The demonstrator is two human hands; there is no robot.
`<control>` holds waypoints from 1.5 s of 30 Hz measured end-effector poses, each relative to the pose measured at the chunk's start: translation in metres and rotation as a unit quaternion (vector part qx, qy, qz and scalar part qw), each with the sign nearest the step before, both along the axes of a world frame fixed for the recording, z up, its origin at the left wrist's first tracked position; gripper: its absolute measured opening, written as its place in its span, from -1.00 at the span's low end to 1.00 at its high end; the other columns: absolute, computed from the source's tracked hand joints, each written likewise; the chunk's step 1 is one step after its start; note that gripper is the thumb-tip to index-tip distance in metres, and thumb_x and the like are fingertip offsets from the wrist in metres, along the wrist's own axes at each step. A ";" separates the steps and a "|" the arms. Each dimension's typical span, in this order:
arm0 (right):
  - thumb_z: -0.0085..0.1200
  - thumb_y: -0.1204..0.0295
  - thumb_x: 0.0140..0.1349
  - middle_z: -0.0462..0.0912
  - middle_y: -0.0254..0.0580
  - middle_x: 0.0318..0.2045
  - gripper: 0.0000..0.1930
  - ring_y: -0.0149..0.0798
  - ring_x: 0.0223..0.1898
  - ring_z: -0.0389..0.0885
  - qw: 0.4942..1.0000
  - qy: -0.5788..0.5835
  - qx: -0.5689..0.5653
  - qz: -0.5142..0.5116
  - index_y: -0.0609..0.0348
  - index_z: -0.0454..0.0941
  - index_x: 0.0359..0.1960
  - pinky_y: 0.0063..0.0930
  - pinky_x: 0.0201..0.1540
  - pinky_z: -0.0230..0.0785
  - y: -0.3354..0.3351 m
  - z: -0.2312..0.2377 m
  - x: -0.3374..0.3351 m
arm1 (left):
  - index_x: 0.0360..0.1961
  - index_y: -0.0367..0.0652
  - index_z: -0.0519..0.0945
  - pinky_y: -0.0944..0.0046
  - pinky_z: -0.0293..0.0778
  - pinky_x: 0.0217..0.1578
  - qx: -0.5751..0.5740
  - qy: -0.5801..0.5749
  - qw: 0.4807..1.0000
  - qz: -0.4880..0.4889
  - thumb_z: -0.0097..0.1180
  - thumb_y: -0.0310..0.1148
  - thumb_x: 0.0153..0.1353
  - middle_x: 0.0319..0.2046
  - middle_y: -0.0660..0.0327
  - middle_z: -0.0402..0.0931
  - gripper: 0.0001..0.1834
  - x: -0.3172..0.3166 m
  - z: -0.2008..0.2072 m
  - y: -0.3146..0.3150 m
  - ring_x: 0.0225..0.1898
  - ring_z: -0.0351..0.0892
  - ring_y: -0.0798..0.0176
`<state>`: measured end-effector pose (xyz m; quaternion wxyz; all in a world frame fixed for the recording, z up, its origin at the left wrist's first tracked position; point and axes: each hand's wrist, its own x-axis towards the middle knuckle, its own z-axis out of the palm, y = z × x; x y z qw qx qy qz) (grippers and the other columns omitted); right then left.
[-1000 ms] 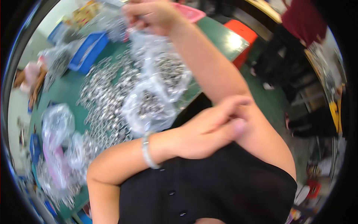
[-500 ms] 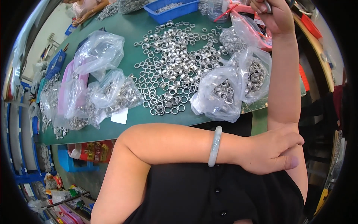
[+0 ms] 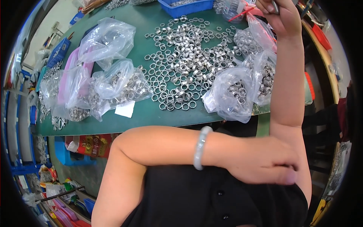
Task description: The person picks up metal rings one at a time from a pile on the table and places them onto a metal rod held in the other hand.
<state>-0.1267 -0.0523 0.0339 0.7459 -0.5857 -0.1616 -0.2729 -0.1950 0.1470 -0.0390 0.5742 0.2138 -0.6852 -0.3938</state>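
My left hand [image 3: 264, 159], with a pale grey-green bangle [image 3: 202, 148] on its wrist, reaches across my body and touches my right arm near the elbow. Its fingers bend against the skin, the thumb stands apart, and nothing shows in it; motion blurs it slightly. My right hand [image 3: 281, 17] is raised at the top right, fingers closed around a small grey metal piece [image 3: 275, 6], partly cut off by the picture's edge. On the green table [image 3: 151, 119] lies a spread heap of silver metal rings [image 3: 189, 56]. Clear plastic bags of rings [image 3: 236, 92] lie beside my right forearm.
More ring-filled bags [image 3: 117, 81] and a white paper slip [image 3: 125, 109] lie on the left. A blue tray [image 3: 185, 8] stands at the back. Another person's forearm [image 3: 92, 5] shows at the far left. Blue shelving [image 3: 17, 143] lines the left; a red-and-gold bag [image 3: 90, 145] sits under the table.
My left hand has slid a little left and down along my right arm. The table scene has shifted right and slightly up in the view. My right hand stays raised.
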 end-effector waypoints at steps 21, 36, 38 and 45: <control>0.05 0.47 0.02 0.42 -0.38 -0.64 -0.74 -0.66 -0.69 0.27 0.954 0.298 -0.004 -0.045 0.34 0.33 -0.27 -0.85 -0.70 0.04 0.072 -0.099 -0.121 | -0.45 -0.14 0.50 0.14 0.08 -0.03 0.177 -0.431 0.705 0.534 0.23 -0.45 -0.29 -0.19 0.21 0.33 -0.73 0.129 -0.099 0.081 -0.03 0.22 0.11; 0.04 0.53 -0.01 0.40 -0.48 -0.67 -0.81 -0.68 -0.72 0.21 0.892 0.446 -0.071 -0.027 0.25 0.40 -0.33 -0.81 -0.69 -0.01 0.067 -0.117 -0.146 | -0.11 -0.27 0.35 0.29 0.34 -0.13 0.194 0.384 0.848 0.310 -0.11 -0.37 0.17 -0.28 0.16 0.42 -0.71 0.158 -0.100 0.073 -0.20 0.42 0.26; 0.03 0.53 0.00 0.41 -0.48 -0.67 -0.82 -0.67 -0.71 0.22 0.893 0.446 -0.062 -0.019 0.25 0.40 -0.32 -0.81 -0.69 0.01 0.073 -0.118 -0.144 | -0.08 -0.25 0.34 0.27 0.33 -0.08 0.189 0.376 0.864 0.276 -0.11 -0.35 0.18 -0.23 0.15 0.40 -0.69 0.153 -0.100 0.071 -0.15 0.40 0.23; 0.01 0.51 0.05 0.41 -0.43 -0.61 -0.78 -0.65 -0.69 0.25 0.909 0.416 0.027 0.029 0.26 0.36 -0.24 -0.82 -0.66 0.05 0.098 -0.131 -0.124 | -0.12 -0.26 0.39 0.20 0.26 -0.03 0.201 0.350 0.889 0.214 0.01 -0.46 0.08 -0.15 0.10 0.39 -0.70 0.118 -0.099 0.054 -0.06 0.36 0.17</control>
